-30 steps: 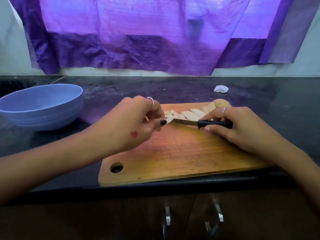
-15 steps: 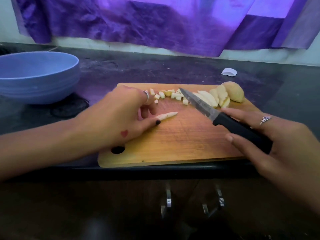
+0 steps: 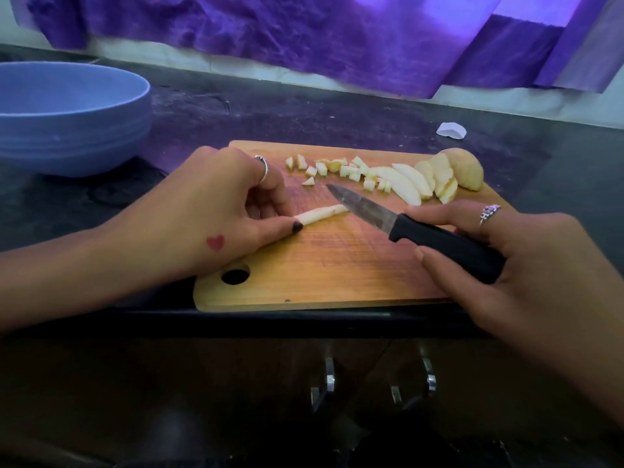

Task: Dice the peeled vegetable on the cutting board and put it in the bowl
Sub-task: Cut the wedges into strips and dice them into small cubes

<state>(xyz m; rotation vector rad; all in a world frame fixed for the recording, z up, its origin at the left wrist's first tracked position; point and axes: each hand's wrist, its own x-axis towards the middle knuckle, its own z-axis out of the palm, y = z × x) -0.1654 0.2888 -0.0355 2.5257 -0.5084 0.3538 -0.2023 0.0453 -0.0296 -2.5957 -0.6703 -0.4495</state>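
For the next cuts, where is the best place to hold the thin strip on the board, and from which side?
Hold the strip at its left end, coming from the left and above, as the left hand does now. It lies flat and long, and its right end meets the knife, so a grip far from the blade seems safest.

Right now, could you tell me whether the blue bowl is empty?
Cannot tell: the blue bowl is seen from the side, its bottom hidden.
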